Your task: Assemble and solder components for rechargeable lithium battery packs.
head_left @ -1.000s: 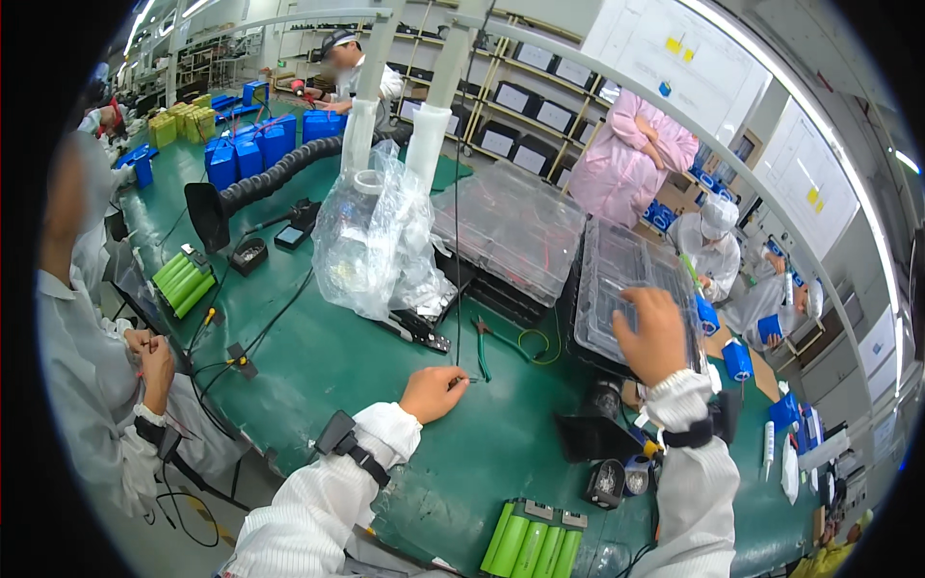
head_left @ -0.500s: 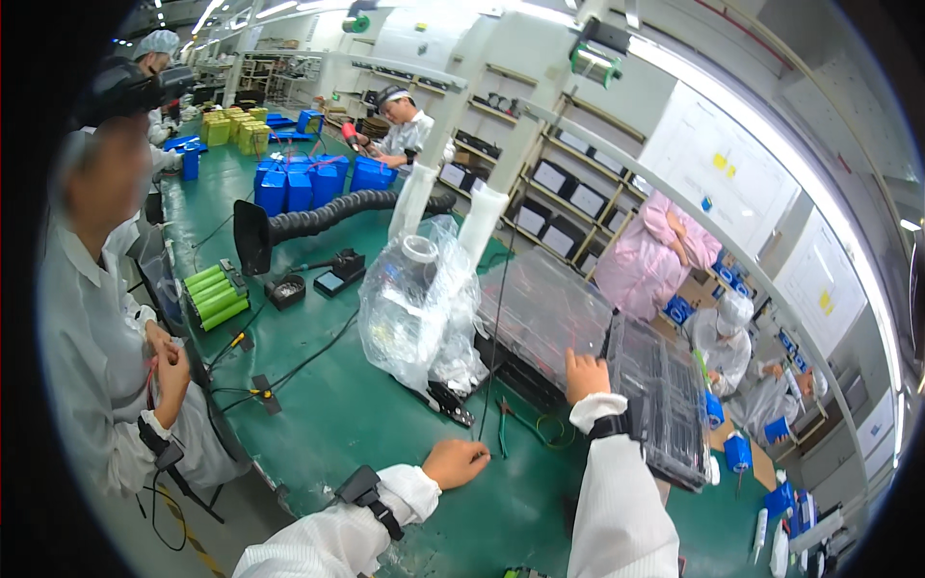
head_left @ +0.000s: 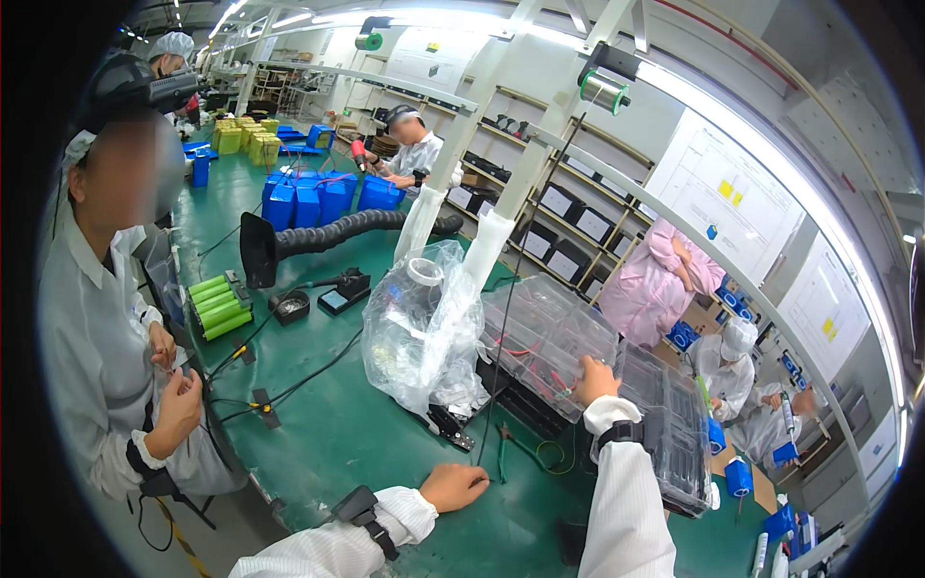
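Observation:
My right hand (head_left: 595,383) bends its fingers over the right-hand part of a clear plastic compartment box (head_left: 544,323). Red leads (head_left: 520,349) show through the clear plastic. My left hand (head_left: 455,487) rests on the green table with its fingers curled in; whatever they hold, if anything, is hidden. A thin dark cord (head_left: 497,371) comes down beside those fingers. Just beyond lie green-handled pliers (head_left: 503,449) and a black hand tool (head_left: 449,427). A second clear compartment box (head_left: 665,414) stands right of my right hand.
A clear plastic bag (head_left: 409,328) wraps something by the posts. Left of it are a soldering station (head_left: 345,292), a black hose (head_left: 347,215) and green cells (head_left: 218,306). A co-worker sits at left; others work beyond. Blue packs (head_left: 306,197) stand farther back.
The view has shifted slightly. My right hand has moved a little with its fingers bent at the box, and the red leads inside show more plainly. My left hand stays on the table.

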Tool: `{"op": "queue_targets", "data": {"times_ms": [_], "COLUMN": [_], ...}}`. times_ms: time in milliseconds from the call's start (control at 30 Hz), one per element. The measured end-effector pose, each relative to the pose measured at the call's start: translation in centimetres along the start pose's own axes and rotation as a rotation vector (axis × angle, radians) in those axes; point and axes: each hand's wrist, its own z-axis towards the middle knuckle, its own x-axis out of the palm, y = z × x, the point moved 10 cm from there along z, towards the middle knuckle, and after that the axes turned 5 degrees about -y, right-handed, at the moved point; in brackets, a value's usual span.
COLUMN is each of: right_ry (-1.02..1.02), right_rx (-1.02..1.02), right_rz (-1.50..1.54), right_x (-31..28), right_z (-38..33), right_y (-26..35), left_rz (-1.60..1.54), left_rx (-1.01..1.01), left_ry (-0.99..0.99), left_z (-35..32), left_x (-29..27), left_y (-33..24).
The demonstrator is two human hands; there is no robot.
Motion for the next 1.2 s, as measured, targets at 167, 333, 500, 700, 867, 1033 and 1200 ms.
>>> {"op": "queue_targets", "data": {"times_ms": [167, 333, 500, 700, 867, 1033, 1200], "right_ry": [0.041, -0.203, -0.244, -0.277, -0.208, -0.170, -0.066], "right_rx": [0.065, 0.042, -0.052, 0.112, 0.125, 0.109, 0.181], "right_rz": [0.176, 0.076, -0.102, -0.053, -0.006, -0.072, -0.002], "right_x": [-1.0, -3.5, -4.6, -11.4, -17.3, -20.3, -19.7], "right_z": [0.6, 0.7, 0.8, -1.7, -8.7, -17.8, -24.4], "right_y": [-0.1, -0.7, -2.3, -9.2, -16.5, -19.8, -19.8], "left_rz": [0.017, -0.012, -0.012, -0.006, 0.019, 0.043, 0.056], "left_rx": [-0.008, -0.027, -0.012, -0.007, -0.011, -0.031, -0.041], "left_ry": [0.010, 0.003, -0.006, -0.021, -0.008, 0.008, 0.024], "left_z": [-0.7, -0.9, -0.4, -0.3, -0.2, -0.2, 0.0], "left_x": [-0.2, -0.2, -0.5, 0.0, -0.2, -0.3, -0.3], "left_y": [0.0, 0.2, -0.1, 0.2, 0.1, 0.2, 0.2]}}
